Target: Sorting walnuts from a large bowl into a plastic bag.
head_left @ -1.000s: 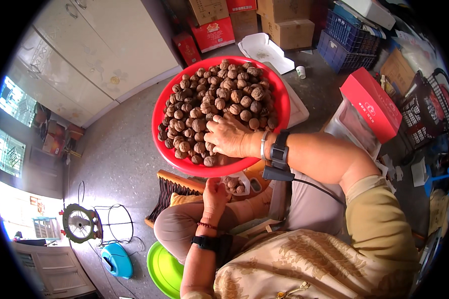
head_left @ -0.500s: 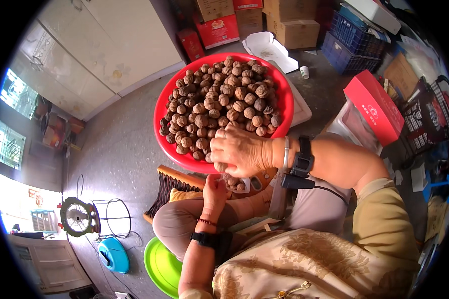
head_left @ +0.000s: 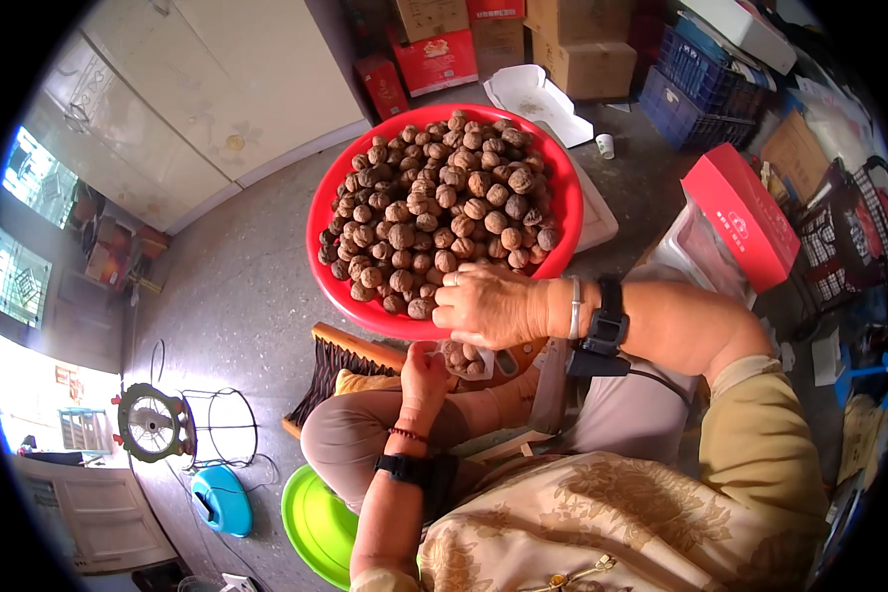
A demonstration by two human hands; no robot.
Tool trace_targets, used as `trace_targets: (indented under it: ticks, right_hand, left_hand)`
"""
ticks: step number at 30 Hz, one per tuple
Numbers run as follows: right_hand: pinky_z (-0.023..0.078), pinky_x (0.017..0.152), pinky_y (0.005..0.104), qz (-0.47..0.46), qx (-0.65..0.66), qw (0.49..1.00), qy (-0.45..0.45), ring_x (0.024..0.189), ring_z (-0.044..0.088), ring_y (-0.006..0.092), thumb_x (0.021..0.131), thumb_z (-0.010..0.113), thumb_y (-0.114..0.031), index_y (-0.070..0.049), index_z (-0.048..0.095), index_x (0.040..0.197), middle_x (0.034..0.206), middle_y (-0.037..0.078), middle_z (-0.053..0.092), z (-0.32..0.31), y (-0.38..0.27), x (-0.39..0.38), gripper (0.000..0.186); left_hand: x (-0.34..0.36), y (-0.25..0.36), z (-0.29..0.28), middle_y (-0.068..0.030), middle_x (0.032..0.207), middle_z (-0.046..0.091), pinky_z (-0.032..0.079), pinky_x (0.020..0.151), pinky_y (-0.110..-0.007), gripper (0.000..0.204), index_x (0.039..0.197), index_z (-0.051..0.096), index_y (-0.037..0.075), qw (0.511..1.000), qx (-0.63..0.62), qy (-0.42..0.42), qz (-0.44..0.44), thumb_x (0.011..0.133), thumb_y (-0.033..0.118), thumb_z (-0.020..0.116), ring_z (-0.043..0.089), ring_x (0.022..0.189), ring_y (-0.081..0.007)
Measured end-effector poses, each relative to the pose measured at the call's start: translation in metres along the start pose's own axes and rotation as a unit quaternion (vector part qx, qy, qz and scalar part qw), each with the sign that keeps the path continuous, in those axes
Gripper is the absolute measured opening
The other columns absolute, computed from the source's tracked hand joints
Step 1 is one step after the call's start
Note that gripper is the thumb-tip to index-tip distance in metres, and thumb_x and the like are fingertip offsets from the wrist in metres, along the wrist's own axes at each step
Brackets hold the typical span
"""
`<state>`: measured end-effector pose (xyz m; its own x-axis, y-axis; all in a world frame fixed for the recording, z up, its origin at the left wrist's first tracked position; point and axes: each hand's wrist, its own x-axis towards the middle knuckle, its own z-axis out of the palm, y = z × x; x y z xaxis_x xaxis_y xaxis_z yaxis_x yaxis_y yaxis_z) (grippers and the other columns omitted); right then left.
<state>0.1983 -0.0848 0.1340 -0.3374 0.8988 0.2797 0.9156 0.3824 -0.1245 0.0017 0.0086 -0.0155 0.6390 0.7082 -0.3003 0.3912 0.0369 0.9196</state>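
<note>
A wide red basin (head_left: pixel 568 212) is heaped with brown walnuts (head_left: pixel 424 202). Below its near rim, my left hand (head_left: pixel 424 380) pinches the edge of a small clear plastic bag (head_left: pixel 483 367) with several walnuts in it. My right hand (head_left: pixel 493 304) is just above the bag, over the basin's near right rim, palm down with its fingers curled. What those fingers hold, if anything, is hidden beneath the hand. Partly covered beside the bag is an orange-brown object with a grey oval panel (head_left: pixel 506 362).
A wooden chair (head_left: pixel 350 345) with dark webbing stands near my left knee, a lime-green tub (head_left: pixel 316 528) lower left. A red open carton (head_left: pixel 740 212) is at right. Cardboard boxes (head_left: pixel 587 69), blue crates (head_left: pixel 701 94) and a white tray (head_left: pixel 538 104) lie beyond the basin.
My right hand has shifted slightly right and down, toward the bag. The walnut that showed under its fingers no longer shows there. My left hand stays at the bag.
</note>
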Motion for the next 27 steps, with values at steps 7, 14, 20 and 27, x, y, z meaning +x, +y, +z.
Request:
trace_targets:
  ticks: [7, 14, 20, 27]
  right_hand:
    - [0.053, 0.074, 0.0479, 0.134, 0.127, 0.97, -0.161, 0.084, 0.067, 0.0384, 0.083, 0.07, -0.025, -0.004, 0.063, 0.095, 0.085, 0.015, 0.067, 0.002, -0.023, -0.025, 0.025]
    - [0.055, 0.083, 0.0499, 0.291, 0.147, 0.902, -0.282, 0.091, 0.068, 0.0434, 0.081, 0.071, -0.042, 0.004, 0.061, 0.104, 0.093, 0.026, 0.069, 0.008, -0.066, -0.032, 0.053]
    - [0.054, 0.087, 0.0436, 0.423, 0.168, 0.853, -0.256, 0.102, 0.068, 0.0403, 0.067, 0.081, -0.058, 0.007, 0.06, 0.113, 0.105, 0.028, 0.068, 0.066, -0.061, -0.029, 0.082]
    - [0.051, 0.094, 0.0456, 0.415, 0.16, 0.859, -0.254, 0.11, 0.063, 0.0432, 0.069, 0.081, -0.058, 0.008, 0.034, 0.13, 0.118, 0.031, 0.062, 0.101, -0.057, -0.035, 0.102]
  left_hand:
    - [0.011, -0.017, 0.015, -0.0227, 0.08, 0.066, 0.053, 0.07, -0.044, 0.041, 0.125, 0.053, 0.006, 0.995, 0.083, 0.022, 0.043, 0.084, 0.006, 0.057, 0.066, 0.077, -0.0397]
    - [0.01, -0.021, 0.007, -0.0273, 0.097, 0.069, 0.053, 0.081, -0.051, 0.045, 0.132, 0.054, 0.014, 0.989, 0.138, -0.008, 0.055, 0.087, 0.017, 0.059, 0.066, 0.094, -0.0457]
    - [0.006, -0.019, 0.02, -0.0222, 0.101, 0.07, 0.055, 0.081, -0.046, 0.043, 0.131, 0.052, 0.014, 0.985, 0.134, -0.011, 0.105, 0.089, 0.016, 0.057, 0.069, 0.095, -0.0386]
    - [-0.005, 0.004, 0.019, -0.0213, 0.079, 0.067, 0.054, 0.055, -0.045, 0.043, 0.136, 0.045, 0.008, 0.997, 0.068, -0.014, 0.029, 0.094, 0.014, 0.052, 0.067, 0.06, -0.0339]
